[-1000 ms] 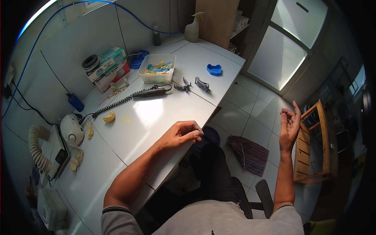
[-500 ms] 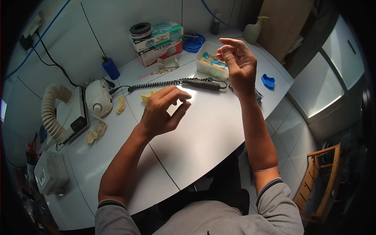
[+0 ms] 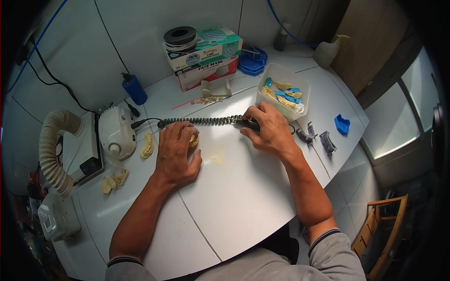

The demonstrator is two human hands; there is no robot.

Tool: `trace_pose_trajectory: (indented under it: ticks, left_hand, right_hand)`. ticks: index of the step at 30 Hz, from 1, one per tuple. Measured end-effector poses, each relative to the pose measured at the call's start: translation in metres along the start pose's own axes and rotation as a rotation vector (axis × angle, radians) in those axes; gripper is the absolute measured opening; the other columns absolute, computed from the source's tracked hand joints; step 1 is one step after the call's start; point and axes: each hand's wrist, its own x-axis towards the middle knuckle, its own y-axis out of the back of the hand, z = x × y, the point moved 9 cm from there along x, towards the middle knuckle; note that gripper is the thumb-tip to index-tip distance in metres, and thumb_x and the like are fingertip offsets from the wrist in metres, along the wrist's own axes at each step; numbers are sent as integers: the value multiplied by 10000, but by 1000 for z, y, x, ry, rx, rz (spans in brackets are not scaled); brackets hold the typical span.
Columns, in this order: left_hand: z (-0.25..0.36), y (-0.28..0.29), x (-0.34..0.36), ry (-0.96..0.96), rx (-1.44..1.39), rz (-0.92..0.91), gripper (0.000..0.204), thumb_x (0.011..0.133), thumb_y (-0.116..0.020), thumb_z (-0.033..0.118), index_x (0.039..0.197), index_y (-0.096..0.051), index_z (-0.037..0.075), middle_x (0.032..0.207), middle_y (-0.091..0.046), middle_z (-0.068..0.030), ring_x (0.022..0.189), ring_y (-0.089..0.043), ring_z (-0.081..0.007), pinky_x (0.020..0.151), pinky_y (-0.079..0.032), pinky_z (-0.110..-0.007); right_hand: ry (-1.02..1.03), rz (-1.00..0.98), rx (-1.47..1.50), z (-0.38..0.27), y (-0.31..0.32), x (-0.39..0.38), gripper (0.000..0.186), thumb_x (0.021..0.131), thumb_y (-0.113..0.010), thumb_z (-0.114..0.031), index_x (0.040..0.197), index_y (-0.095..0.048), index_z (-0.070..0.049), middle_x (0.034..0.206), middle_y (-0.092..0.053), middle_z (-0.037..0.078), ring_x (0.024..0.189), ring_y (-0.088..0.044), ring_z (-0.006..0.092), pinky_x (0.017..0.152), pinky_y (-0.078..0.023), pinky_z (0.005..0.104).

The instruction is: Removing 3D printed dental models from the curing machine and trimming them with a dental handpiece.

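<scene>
My left hand (image 3: pixel 174 152) is palm down on the white table, its fingers bent around a yellowish plaster dental model (image 3: pixel 194 141) that is mostly hidden beneath them. On the right, my right hand (image 3: pixel 269 129) closes on a black rotary handpiece (image 3: pixel 247 124), fingers over its top and thumb at the near side. A coiled black cord (image 3: pixel 201 121) runs left from the handpiece to a white control unit (image 3: pixel 116 131). Pale dust (image 3: pixel 217 158) lies between my hands. Two other plaster pieces, a curved one (image 3: pixel 147 145) and a toothed one (image 3: pixel 114 181), rest left of my left hand.
A clear tub (image 3: pixel 305 98) holds several casts and blue pieces. Grey articulators (image 3: pixel 328 143) and a blue tray (image 3: pixel 342 124) lie at right. Mask boxes (image 3: pixel 206 72) stand at the back, near a blue bottle (image 3: pixel 134 89). A ribbed hose (image 3: pixel 51 150) curves at left.
My right hand has come down from above the tub onto the handpiece. My left hand has lowered onto the plaster dental model. The view has shifted slightly.
</scene>
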Motion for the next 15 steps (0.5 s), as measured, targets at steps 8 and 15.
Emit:
trace_pose_trajectory:
  ticks: [8,15]
  left_hand:
    - [-29,-9,2,146,-183,13,368,810,-700,-5,1151,-563,-8,1080,-607,-189,1021,-607,-355,917,-494,-422]
    - [-28,3,0,109,-405,94,427,907,-688,-11,1316,-564,-19,1160,-615,-174,1153,-624,-291,1028,-486,-372]
  right_hand:
    - [-22,-47,9,8,-8,8,340,823,-867,-178,1081,-662,-92,1049,-599,108,1059,-600,311,925,-494,458]
    - [-3,18,123,0,1,6,292,866,-798,-90,1110,-638,-85,1023,-587,116,909,-651,329,791,-536,459]
